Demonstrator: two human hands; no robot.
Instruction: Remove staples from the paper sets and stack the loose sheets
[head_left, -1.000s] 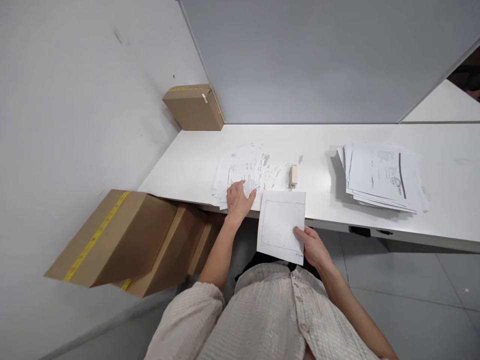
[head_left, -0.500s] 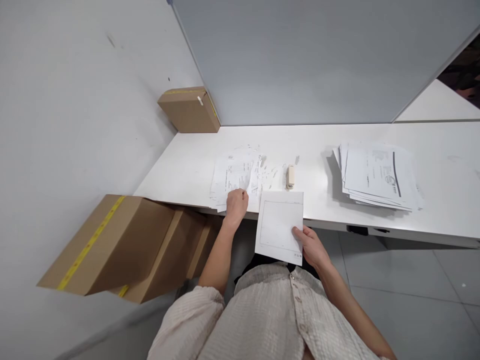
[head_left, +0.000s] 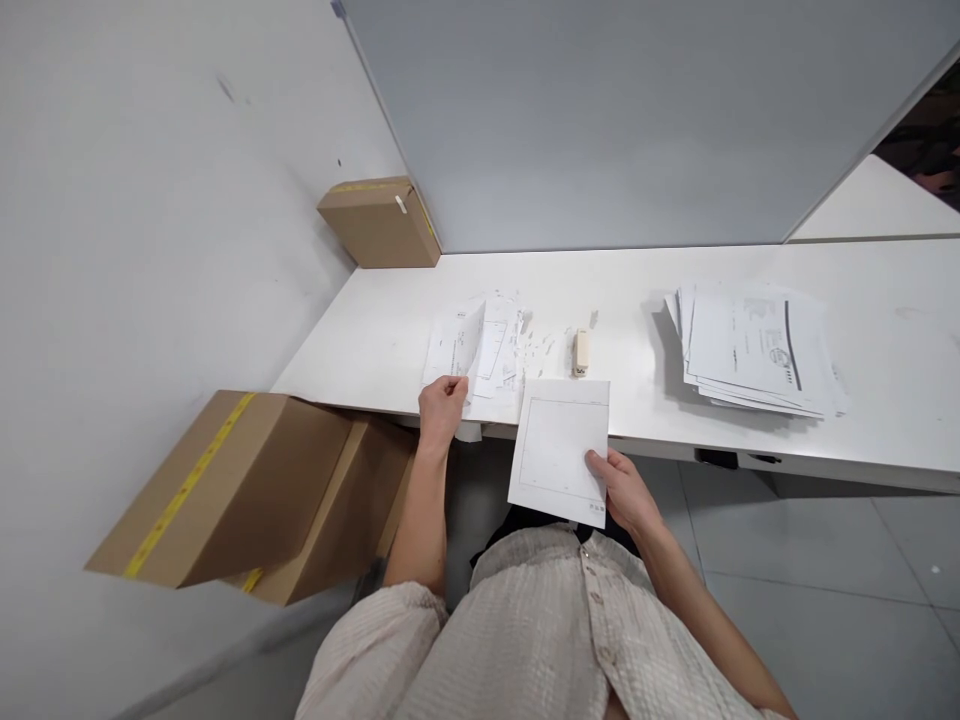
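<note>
Near centre, a bent sheet point(head_left: 471, 345) is pinched up from loose papers point(head_left: 493, 350) by the left hand point(head_left: 439, 408), seemingly calling for gentle control. Lower down, a page point(head_left: 559, 440) is clasped by the right hand point(head_left: 628, 490).

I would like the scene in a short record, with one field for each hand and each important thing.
left hand: pinches a lifted sheet
right hand: holds framed paper
left pile: beneath lifted sheet
beige block: between piles
right pile: overlapping printed sheets
corner box: on table
</note>
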